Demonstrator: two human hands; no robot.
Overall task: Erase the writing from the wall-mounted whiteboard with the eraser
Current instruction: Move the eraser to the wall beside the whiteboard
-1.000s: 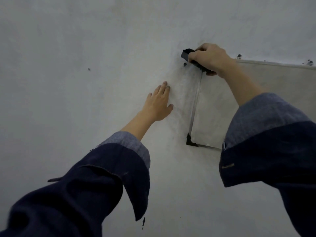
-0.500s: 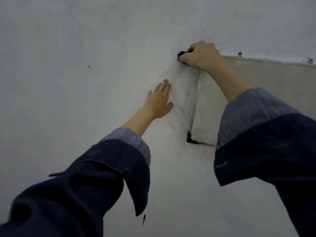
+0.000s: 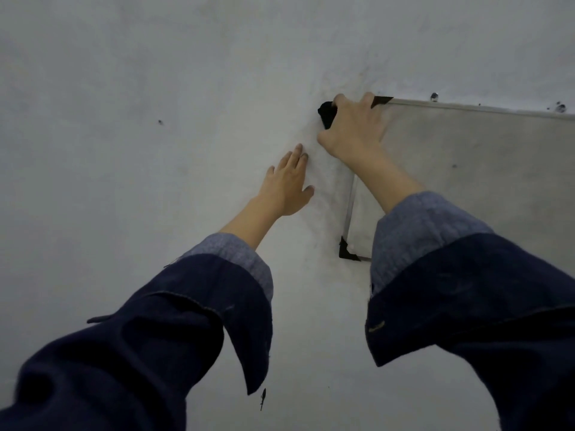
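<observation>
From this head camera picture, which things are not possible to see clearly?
- Eraser: mostly hidden under the right hand; only a dark end shows.
- Whiteboard: cut off by the right edge; lower part behind the right sleeve.
- Writing: none legible; the surface looks grey and smudged.
- Whether the left hand presses or only touches the wall.
</observation>
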